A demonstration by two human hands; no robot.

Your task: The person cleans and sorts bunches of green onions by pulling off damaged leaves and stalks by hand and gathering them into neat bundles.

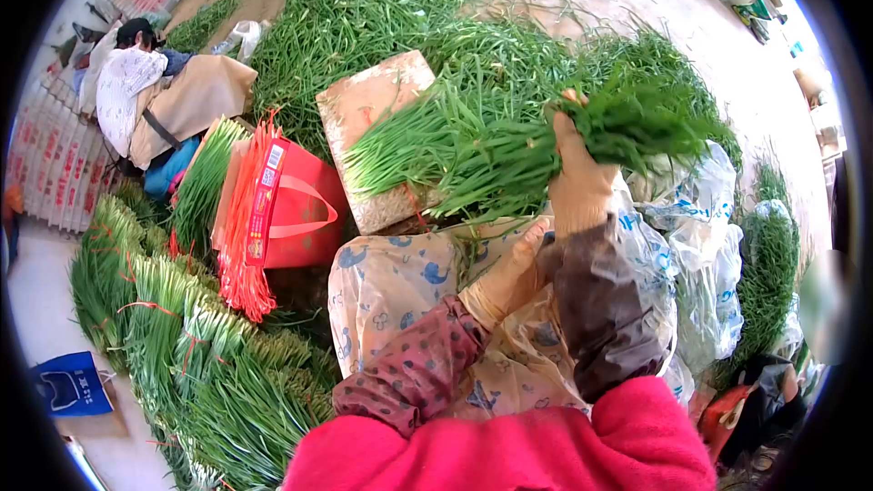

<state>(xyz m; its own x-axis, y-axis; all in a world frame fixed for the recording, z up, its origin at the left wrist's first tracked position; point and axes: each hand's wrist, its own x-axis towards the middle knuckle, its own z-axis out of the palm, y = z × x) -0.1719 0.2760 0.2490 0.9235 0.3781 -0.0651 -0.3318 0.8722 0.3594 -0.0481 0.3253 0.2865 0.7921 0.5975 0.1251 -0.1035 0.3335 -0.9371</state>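
My right hand [578, 159], in a tan glove, grips a bunch of long green leafy stalks [641, 123] at the right of the pile; the leaves are blurred. Below and to its left is my left hand [511, 277], also gloved, over the patterned cloth [400, 273] on my lap. Its fingertips are partly hidden near my right sleeve, so whatever it may hold does not show. In front of me, loose green stalks [400, 150] lie with their pale ends across a worn board [377, 91].
Left of the board stands a red bag [309, 209] with red ties [245, 264] hanging beside it. Tied green bundles [191, 336] fill the lower left. Clear plastic bags [700, 255] lie at the right. A person [136, 82] sits at the upper left, near a large green heap [355, 9].
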